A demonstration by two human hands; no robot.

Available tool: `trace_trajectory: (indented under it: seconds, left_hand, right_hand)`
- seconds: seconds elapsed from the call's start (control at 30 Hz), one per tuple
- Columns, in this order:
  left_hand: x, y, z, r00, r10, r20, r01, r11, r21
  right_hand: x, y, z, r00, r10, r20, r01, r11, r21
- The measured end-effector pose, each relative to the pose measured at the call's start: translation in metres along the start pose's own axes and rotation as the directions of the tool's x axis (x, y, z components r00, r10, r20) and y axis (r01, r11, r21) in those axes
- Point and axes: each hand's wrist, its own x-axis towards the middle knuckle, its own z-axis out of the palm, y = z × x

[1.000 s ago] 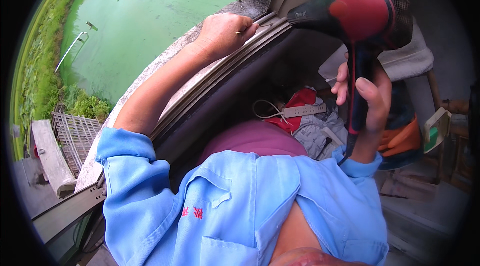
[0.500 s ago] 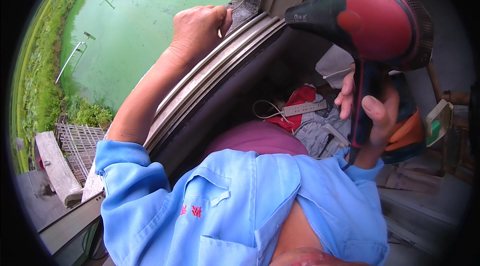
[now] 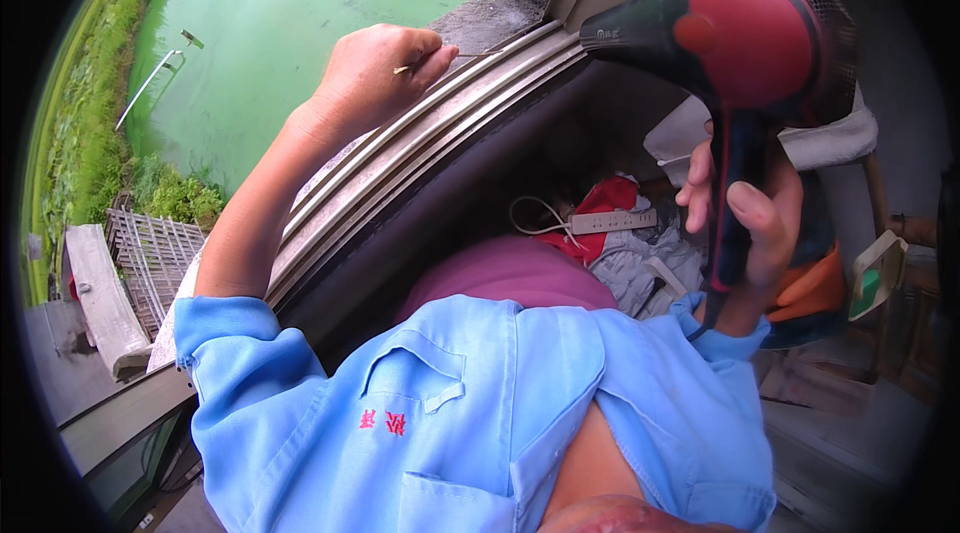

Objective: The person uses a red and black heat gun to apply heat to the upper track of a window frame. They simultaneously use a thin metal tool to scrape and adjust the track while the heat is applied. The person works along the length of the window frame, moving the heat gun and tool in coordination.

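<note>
The left hand (image 3: pixel 375 63) has its grip closed in a pinch on a thin stick (image 3: pixel 402 70) above the window rail (image 3: pixel 430 113), while the right hand (image 3: pixel 765 218) — curled loosely around the handle (image 3: pixel 733 233) — holds the red-and-black hair dryer (image 3: pixel 750 28) right of that rail. Good handling probably means steadying the nozzle (image 3: pixel 625 31) near the rail — bare fingers well out of its line.

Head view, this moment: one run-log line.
left hand: holds thin stick near window track | right hand: holds red-black hair dryer, nozzle pointing left | nearby: power strip
</note>
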Motion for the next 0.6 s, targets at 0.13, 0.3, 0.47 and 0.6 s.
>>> trace_trajectory:
  seconds: [0.13, 0.3, 0.47, 0.6]
  left_hand:
    - [0.01, 0.002, 0.007, 0.999, 0.047, 0.013, -0.048, 0.997, 0.057]
    - [0.053, -0.003, 0.02, 0.996, 0.087, -0.012, -0.086, 0.993, 0.085]
    - [0.093, -0.001, 0.026, 0.984, 0.152, 0.093, -0.165, 0.976, 0.143]
    - [0.111, 0.006, 0.034, 0.979, 0.142, 0.144, -0.162, 0.978, 0.135]
  right_hand:
    - [0.007, 0.0, 0.001, 0.999, 0.005, 0.032, -0.004, 1.0, -0.014]
    - [0.038, -0.008, 0.012, 0.997, 0.014, 0.075, -0.007, 0.996, -0.089]
    - [0.054, -0.013, 0.018, 0.993, 0.029, 0.116, -0.016, 0.993, -0.117]
    - [0.055, -0.009, 0.021, 0.99, 0.071, 0.12, -0.058, 0.992, -0.112]
